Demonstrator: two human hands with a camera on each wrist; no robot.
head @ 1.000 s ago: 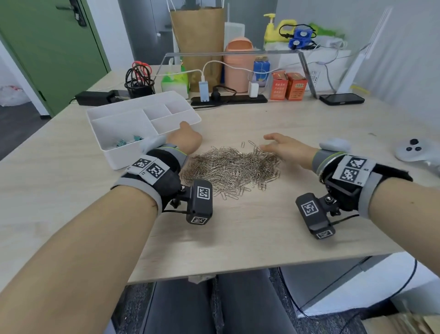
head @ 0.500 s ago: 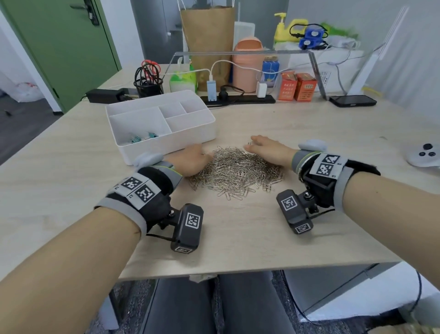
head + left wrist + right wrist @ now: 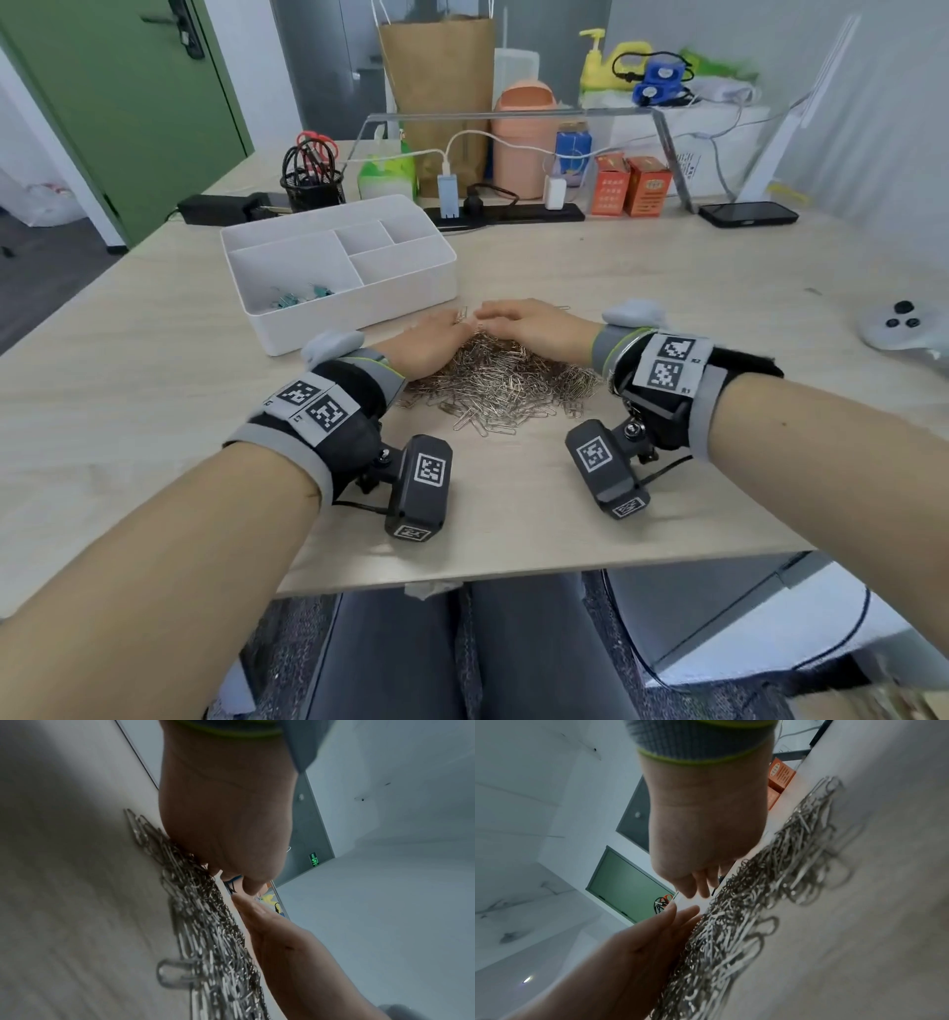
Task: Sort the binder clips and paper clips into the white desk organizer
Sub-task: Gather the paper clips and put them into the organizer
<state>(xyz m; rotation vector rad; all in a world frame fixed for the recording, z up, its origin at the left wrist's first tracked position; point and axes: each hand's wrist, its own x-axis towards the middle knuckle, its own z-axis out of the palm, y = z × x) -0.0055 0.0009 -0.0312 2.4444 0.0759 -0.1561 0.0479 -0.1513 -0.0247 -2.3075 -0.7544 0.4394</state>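
Left hand [image 3: 434, 342] and right hand [image 3: 534, 329], fingers straight (nearly touching), cup the paper clips [image 3: 506, 388]; nothing gripped.

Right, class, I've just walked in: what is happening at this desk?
A person is gathering a pile of paper clips on the table, left hand and right hand cupped around its far side, fingertips nearly meeting. The white organizer beside it holds only a few teal binder clips.

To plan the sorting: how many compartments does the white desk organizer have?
4 compartments: one large at left, holding teal binder clips; two small along the far wall; one long at near right. None seems hidden.
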